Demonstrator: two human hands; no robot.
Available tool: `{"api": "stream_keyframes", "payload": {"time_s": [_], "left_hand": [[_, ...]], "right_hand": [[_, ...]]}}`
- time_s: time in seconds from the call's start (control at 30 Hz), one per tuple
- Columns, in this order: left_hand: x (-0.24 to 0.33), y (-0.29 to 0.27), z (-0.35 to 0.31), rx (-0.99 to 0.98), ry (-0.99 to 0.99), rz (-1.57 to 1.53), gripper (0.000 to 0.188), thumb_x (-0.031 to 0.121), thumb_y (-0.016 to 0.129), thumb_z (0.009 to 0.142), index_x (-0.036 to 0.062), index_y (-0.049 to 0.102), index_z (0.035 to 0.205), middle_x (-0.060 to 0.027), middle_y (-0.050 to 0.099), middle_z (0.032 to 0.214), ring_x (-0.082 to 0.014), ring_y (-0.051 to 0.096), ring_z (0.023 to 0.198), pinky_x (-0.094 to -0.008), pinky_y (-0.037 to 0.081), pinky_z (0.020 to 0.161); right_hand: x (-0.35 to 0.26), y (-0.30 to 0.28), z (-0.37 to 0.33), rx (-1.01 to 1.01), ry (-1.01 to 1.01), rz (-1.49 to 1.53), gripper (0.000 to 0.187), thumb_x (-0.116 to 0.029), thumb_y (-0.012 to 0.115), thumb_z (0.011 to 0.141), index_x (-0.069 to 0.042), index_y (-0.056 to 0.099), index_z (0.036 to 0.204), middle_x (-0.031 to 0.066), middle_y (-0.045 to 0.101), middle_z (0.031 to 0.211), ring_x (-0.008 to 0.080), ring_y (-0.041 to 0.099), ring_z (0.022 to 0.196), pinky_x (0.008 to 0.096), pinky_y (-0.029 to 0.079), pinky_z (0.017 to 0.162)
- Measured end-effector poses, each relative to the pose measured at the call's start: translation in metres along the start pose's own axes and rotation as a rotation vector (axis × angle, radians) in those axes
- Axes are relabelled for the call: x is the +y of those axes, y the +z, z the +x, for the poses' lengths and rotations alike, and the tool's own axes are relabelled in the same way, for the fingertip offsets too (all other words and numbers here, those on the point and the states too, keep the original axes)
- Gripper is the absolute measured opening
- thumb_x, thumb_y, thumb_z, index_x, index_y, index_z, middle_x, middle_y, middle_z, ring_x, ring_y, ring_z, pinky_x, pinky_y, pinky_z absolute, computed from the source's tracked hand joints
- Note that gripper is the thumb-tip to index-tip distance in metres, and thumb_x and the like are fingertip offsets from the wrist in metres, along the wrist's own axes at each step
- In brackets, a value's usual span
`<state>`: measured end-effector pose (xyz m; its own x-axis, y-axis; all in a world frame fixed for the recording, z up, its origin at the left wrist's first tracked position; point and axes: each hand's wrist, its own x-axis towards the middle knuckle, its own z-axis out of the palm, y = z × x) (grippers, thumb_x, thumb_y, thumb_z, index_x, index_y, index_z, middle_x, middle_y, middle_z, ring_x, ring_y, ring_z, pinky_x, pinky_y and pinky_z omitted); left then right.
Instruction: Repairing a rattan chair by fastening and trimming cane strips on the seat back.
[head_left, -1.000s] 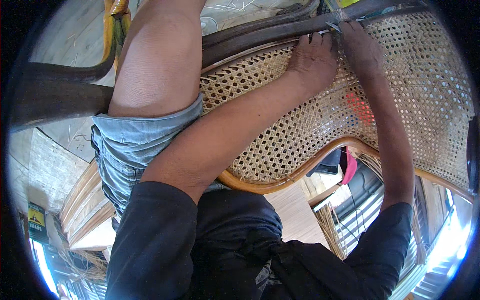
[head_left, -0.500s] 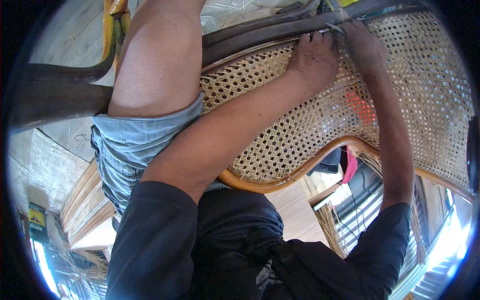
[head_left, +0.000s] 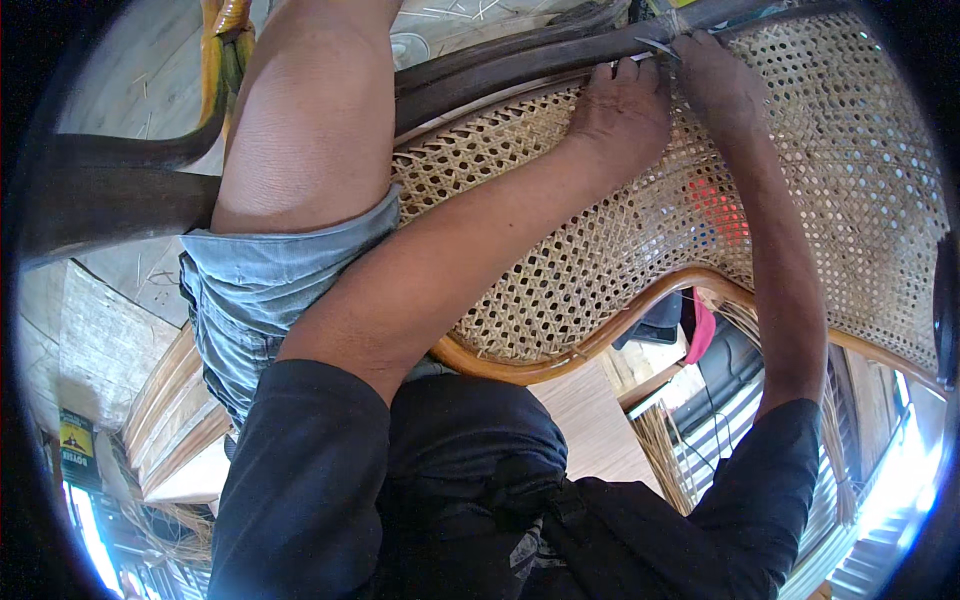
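A woven cane panel [head_left: 560,255] with an open lattice lies across in front of me, framed by a curved, glossy wooden rim [head_left: 545,372] on the near side. At its far edge runs a dark wooden rail [head_left: 520,75]. My left hand [head_left: 622,108] presses on the cane beside that rail, fingers bent and close together; what is under the fingertips is hidden. Just right of it, my right hand [head_left: 718,85] is closed round a small tool. A thin pointed metal blade [head_left: 655,46] sticks out of it toward the left, over the rail.
My bare knee [head_left: 310,120] is to the left, by a dark curved wooden arm [head_left: 120,205]. Loose fibre strips lie on the floor beyond. A bundle of pale cane strips [head_left: 662,455] hangs near corrugated metal sheeting below right. A pink cloth [head_left: 702,328] shows under the rim.
Both hands stay at the far edge, with slight shifts of the right hand and blade. The whole view has moved a little, so things sit slightly further up and left.
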<state>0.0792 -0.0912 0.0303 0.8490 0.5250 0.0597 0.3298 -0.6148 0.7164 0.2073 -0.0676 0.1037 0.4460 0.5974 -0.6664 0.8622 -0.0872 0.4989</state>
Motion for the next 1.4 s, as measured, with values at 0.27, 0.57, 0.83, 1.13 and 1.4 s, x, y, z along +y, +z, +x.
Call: {"api": "stream_keyframes", "payload": {"time_s": [0.27, 0.57, 0.83, 1.13, 1.4], "left_hand": [[-0.002, 0.007, 0.000, -0.026, -0.001, -0.013, 0.029, 0.024, 0.052, 0.077, 0.0039, 0.065, 0.092, -0.0140, 0.055, 0.104, -0.0264, 0.050, 0.099, -0.0398, 0.040, 0.076], [-0.004, -0.003, -0.001, -0.098, -0.001, -0.084, 0.027, 0.022, 0.051, 0.077, 0.0045, 0.065, 0.092, -0.0122, 0.056, 0.103, -0.0255, 0.050, 0.098, -0.0387, 0.038, 0.078], [-0.004, 0.012, 0.001, -0.005, -0.028, -0.010, 0.025, 0.021, 0.051, 0.077, 0.0057, 0.066, 0.090, -0.0118, 0.056, 0.102, -0.0252, 0.050, 0.096, -0.0386, 0.039, 0.075], [-0.004, 0.010, 0.000, 0.013, -0.037, -0.046, 0.025, 0.021, 0.050, 0.077, 0.0051, 0.066, 0.089, -0.0123, 0.056, 0.100, -0.0252, 0.050, 0.096, -0.0389, 0.039, 0.074], [-0.005, -0.010, -0.001, -0.058, 0.002, -0.050, 0.026, 0.018, 0.052, 0.074, 0.0039, 0.064, 0.093, -0.0125, 0.056, 0.098, -0.0259, 0.051, 0.093, -0.0387, 0.040, 0.073]], "right_hand": [[0.001, 0.018, -0.002, 0.080, -0.101, 0.104, 0.023, -0.018, 0.041, 0.086, -0.016, 0.053, 0.106, 0.0087, 0.054, 0.108, 0.0333, 0.056, 0.098, 0.0452, 0.046, 0.079], [0.013, 0.020, -0.004, 0.135, -0.235, 0.120, 0.026, -0.016, 0.042, 0.086, -0.018, 0.053, 0.110, 0.0064, 0.054, 0.111, 0.0311, 0.055, 0.100, 0.0407, 0.047, 0.079], [0.013, 0.017, -0.003, 0.206, -0.282, 0.181, 0.028, -0.024, 0.040, 0.089, -0.018, 0.052, 0.113, 0.0096, 0.054, 0.113, 0.0327, 0.055, 0.100, 0.0399, 0.045, 0.082], [0.015, 0.025, -0.004, 0.185, -0.264, 0.155, 0.028, -0.019, 0.042, 0.086, -0.017, 0.053, 0.112, 0.0093, 0.052, 0.117, 0.0333, 0.055, 0.099, 0.0405, 0.044, 0.086], [-0.002, 0.008, 0.000, 0.049, 0.046, 0.307, 0.025, -0.009, 0.048, 0.083, -0.015, 0.058, 0.105, 0.0115, 0.060, 0.103, 0.0323, 0.059, 0.089, 0.0378, 0.048, 0.075]]}}
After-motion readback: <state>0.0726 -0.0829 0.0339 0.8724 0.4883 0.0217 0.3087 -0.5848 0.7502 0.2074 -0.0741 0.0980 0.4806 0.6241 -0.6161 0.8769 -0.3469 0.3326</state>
